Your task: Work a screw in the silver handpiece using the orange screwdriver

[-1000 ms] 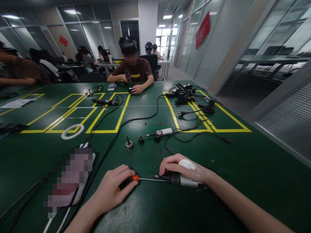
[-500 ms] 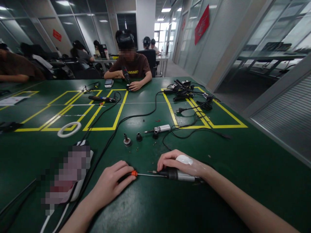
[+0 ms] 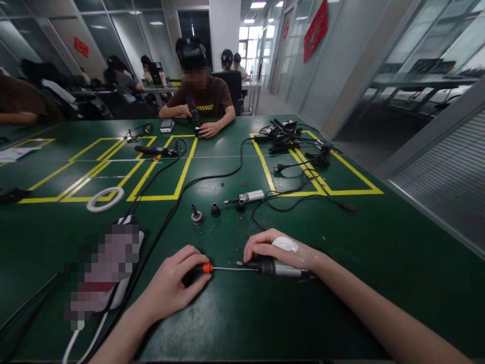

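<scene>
My left hand (image 3: 177,280) is closed around the handle of a screwdriver (image 3: 207,268), black with an orange collar. Its thin shaft points right, and the tip meets or passes behind the black front of an electric screwdriver (image 3: 286,269) with a silver body. That tool lies on its side under my right hand (image 3: 278,247), whose curled fingers grip its black nose from above; the thumb is partly hidden. A white patch (image 3: 286,244) is stuck on the back of the right hand. Beyond stand a metal-and-black part (image 3: 196,217) and two black caps (image 3: 215,210), beside a second silver tool body (image 3: 252,196).
Tiny screws (image 3: 212,229) lie scattered on the green table (image 3: 235,323). A power strip with a blurred surface (image 3: 109,268) and black cables (image 3: 162,230) are at left, near a white ring (image 3: 105,199). Tangled cables (image 3: 284,135) lie back right. A co-worker (image 3: 206,98) sits opposite, holding a tool.
The whole view has shifted slightly. Both hands keep their holds, and the screwdriver and electric screwdriver stay in nearly the same position.
</scene>
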The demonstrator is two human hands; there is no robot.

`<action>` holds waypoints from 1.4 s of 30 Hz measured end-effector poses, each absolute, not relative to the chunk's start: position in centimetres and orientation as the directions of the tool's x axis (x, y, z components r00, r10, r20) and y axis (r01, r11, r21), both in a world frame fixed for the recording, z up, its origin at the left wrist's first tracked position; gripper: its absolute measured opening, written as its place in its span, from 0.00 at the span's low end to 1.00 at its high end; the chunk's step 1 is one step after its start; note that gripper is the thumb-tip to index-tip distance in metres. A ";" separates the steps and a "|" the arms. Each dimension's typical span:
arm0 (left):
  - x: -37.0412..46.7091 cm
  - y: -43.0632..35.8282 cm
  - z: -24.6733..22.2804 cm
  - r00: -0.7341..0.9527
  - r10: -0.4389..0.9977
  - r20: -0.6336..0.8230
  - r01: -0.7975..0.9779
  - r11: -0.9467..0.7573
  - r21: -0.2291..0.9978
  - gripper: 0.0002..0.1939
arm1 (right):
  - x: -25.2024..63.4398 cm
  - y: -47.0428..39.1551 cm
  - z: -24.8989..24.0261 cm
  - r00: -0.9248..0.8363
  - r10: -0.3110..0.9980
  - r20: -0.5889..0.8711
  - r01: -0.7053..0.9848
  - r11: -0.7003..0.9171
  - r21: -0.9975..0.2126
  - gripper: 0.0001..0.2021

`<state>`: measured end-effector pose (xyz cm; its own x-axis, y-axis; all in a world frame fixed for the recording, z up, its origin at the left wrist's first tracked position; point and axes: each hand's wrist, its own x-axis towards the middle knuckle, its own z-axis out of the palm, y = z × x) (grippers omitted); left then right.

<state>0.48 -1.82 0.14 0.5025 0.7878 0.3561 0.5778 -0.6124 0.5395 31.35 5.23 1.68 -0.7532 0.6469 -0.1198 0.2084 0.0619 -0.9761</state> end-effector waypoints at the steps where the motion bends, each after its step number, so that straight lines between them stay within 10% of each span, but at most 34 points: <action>1: 0.5 -1.8 0.1 0.503 0.786 0.359 0.576 -0.615 0.539 0.05 | 31.3 5.2 1.6 -0.751 0.650 -0.121 0.211 0.062 -0.976 0.21; 42: 0.2 -1.8 -0.2 0.554 0.761 0.339 0.609 -0.648 0.458 0.11 | 31.6 5.3 1.4 -0.754 0.647 -0.114 0.218 0.082 -0.973 0.20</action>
<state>0.21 -1.76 -0.18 0.5535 0.7606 0.3393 0.6092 -0.6475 0.4578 31.58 5.27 1.44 -0.7537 0.6473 -0.1139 0.2176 0.0822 -0.9726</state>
